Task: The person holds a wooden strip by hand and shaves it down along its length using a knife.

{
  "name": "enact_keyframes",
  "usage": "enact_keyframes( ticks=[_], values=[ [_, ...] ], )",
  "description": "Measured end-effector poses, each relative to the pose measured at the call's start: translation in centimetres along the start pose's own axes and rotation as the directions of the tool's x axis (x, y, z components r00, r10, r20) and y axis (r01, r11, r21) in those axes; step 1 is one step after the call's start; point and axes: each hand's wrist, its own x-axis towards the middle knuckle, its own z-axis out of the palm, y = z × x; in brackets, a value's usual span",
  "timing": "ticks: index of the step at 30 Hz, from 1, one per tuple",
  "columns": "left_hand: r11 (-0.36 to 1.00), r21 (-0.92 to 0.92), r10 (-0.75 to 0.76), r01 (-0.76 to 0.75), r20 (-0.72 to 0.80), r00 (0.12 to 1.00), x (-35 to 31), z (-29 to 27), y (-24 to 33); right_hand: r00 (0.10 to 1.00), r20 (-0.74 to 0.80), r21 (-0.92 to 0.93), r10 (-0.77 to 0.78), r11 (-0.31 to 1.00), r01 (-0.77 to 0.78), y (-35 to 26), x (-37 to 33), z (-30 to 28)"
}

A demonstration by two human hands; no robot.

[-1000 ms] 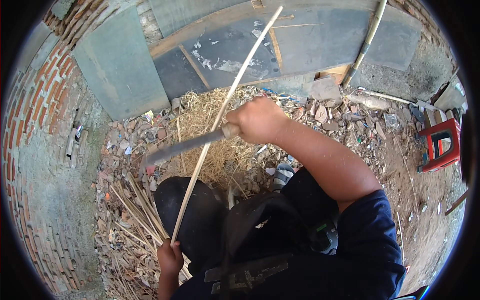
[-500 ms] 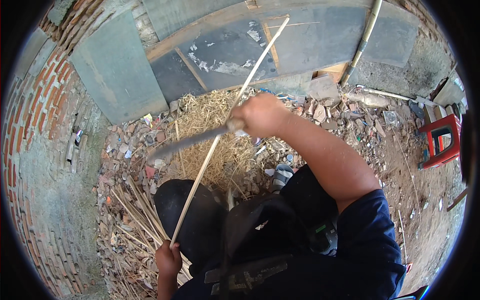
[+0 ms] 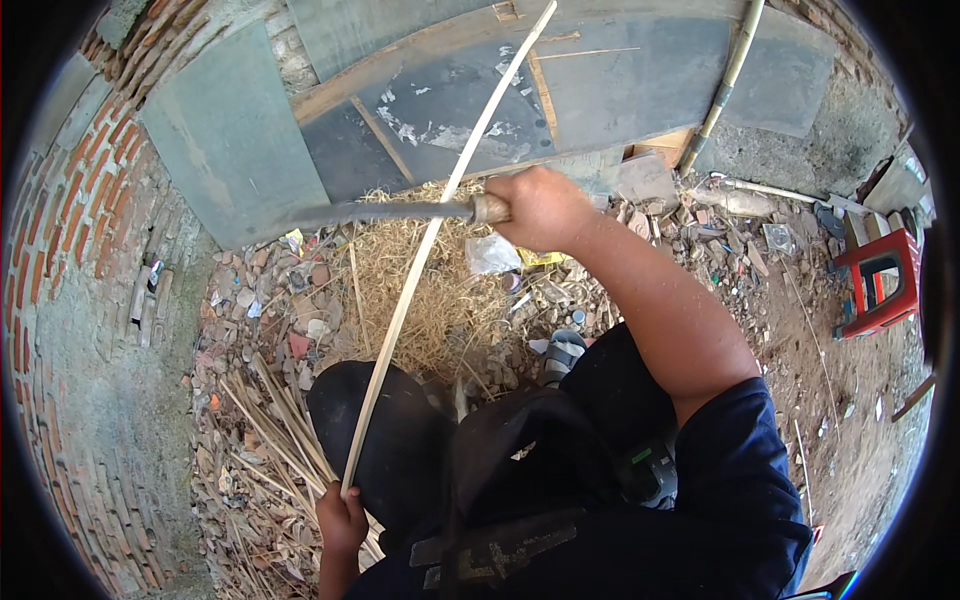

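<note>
My left hand (image 3: 342, 515) grips the lower end of a long, pale wooden strip (image 3: 408, 292), probably split bamboo, beside my left knee. The strip slants up and away to the top of the view. My right hand (image 3: 541, 208) is closed round the wooden handle of a machete (image 3: 385, 211), its long dark blade pointing left. The blade crosses the strip at its upper middle; whether the edge touches it I cannot tell. Beneath them lies a heap of curly straw-coloured shavings (image 3: 440, 310).
More thin strips (image 3: 275, 425) lie in a bundle left of my leg. Rubble and litter (image 3: 270, 300) cover the ground. A red plastic stool (image 3: 880, 285) stands at the right. Grey boards (image 3: 630, 90) and a brick wall (image 3: 75, 250) enclose the spot.
The machete and my right hand have moved up and away along the strip, and the blade lies more level. The strip's far end has swung left; my left hand has barely moved.
</note>
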Motion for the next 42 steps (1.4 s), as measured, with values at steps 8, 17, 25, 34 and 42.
enact_keyframes(
  ticks=[8,17,25,34,42],
  values=[
    [1.0,0.011,0.012,-0.012,0.004,1.0,0.3,0.3,-0.6,0.99,0.058,-0.129,-0.125,0.983,0.132,-2.7,-0.6,-1.3],
    [0.999,0.037,0.009,-0.009,-0.013,1.0,0.4,0.2,-0.3,0.997,-0.078,0.063,0.021,0.998,-0.016,1.0,1.1,0.9],
    [0.989,0.145,0.032,-0.021,-0.071,0.997,-0.6,0.3,-1.1,0.957,0.197,-0.163,-0.211,0.956,0.244,-4.2,-0.2,0.9],
    [0.98,0.198,0.035,-0.029,-0.026,0.999,0.4,0.1,-1.2,0.989,-0.047,0.078,0.139,0.988,-0.135,4.7,0.7,0.4],
    [0.979,0.199,0.044,-0.032,-0.055,0.997,-0.2,0.5,-0.5,0.94,0.16,-0.124,-0.301,0.939,0.322,-2.5,-1.2,1.6]
  ],
)
